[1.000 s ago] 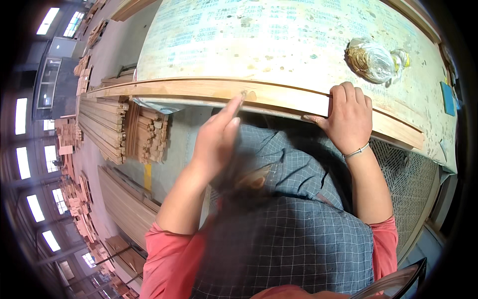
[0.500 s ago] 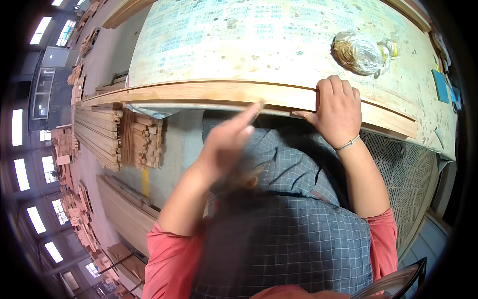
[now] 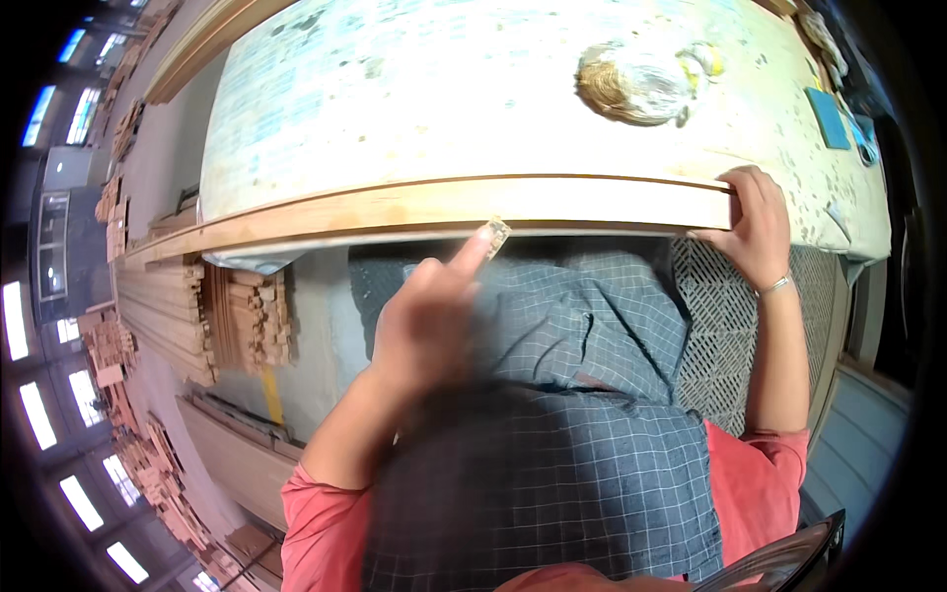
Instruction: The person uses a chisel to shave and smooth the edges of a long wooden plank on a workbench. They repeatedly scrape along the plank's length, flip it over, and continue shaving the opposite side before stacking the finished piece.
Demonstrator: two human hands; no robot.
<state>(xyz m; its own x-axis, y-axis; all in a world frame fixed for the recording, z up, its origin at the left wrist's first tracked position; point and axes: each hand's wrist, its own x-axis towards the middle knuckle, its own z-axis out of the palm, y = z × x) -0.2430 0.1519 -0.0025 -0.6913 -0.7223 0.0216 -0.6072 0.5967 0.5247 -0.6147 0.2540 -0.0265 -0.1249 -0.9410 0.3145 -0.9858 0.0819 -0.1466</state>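
Observation:
A long, pale wooden strip (image 3: 395, 205) lies along the near edge of the worktable (image 3: 414, 109). My right hand (image 3: 760, 222) is closed round its right end, fingers over the far side and thumb on the near side. My left hand (image 3: 429, 316), partly blurred, is beside the strip's near edge around the middle. Pinched at its extended forefinger is a small, tan, flat piece with dark marks (image 3: 500, 235), perhaps folded sandpaper. The left thumb and the other fingers are smeared or hidden.
On the table are a clear plastic bag with brown contents (image 3: 641, 84) and a teal flat block (image 3: 827, 118). Stacked timber strips (image 3: 168, 316) stand low at the left. More boards (image 3: 237, 454) lie below them. A patterned mat (image 3: 730, 306) is underfoot.
My right hand has slid rightward along the wooden strip to its end. The left hand has stayed near the strip's middle with the small tan piece. The whole view has shifted.

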